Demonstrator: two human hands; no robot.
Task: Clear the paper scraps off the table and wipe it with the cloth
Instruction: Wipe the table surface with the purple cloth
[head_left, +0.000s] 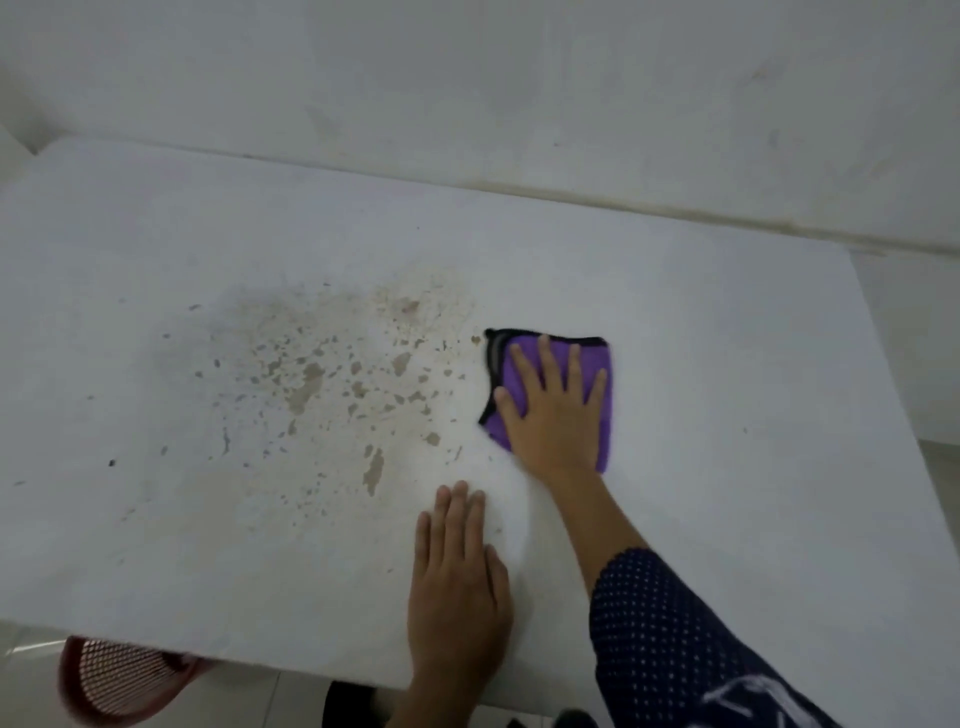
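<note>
Cloth under your flat right hand

Your right hand (556, 410) lies palm down on the purple cloth (608, 415), fingers straight and spread. It presses the cloth and does not grasp it. The cloth has a black edge and lies folded and flat on the white table (727, 338). Its far and left edges and a strip on the right show around your hand.

Your left hand (457, 587) rests on the tabletop nearer to you than the cloth and a little to its left. It is also palm down, with the fingers straight and close together, and it holds nothing.

Left of the cloth, a wide patch of brown stains and flecks (311, 379) covers the tabletop, and the nearest flecks lie just beside the cloth's left edge. Far to the cloth's left and nearer to you, a red mesh basket (119, 675) shows below the table's near edge. Your dark dotted sleeve (660, 639) covers the right forearm.
</note>
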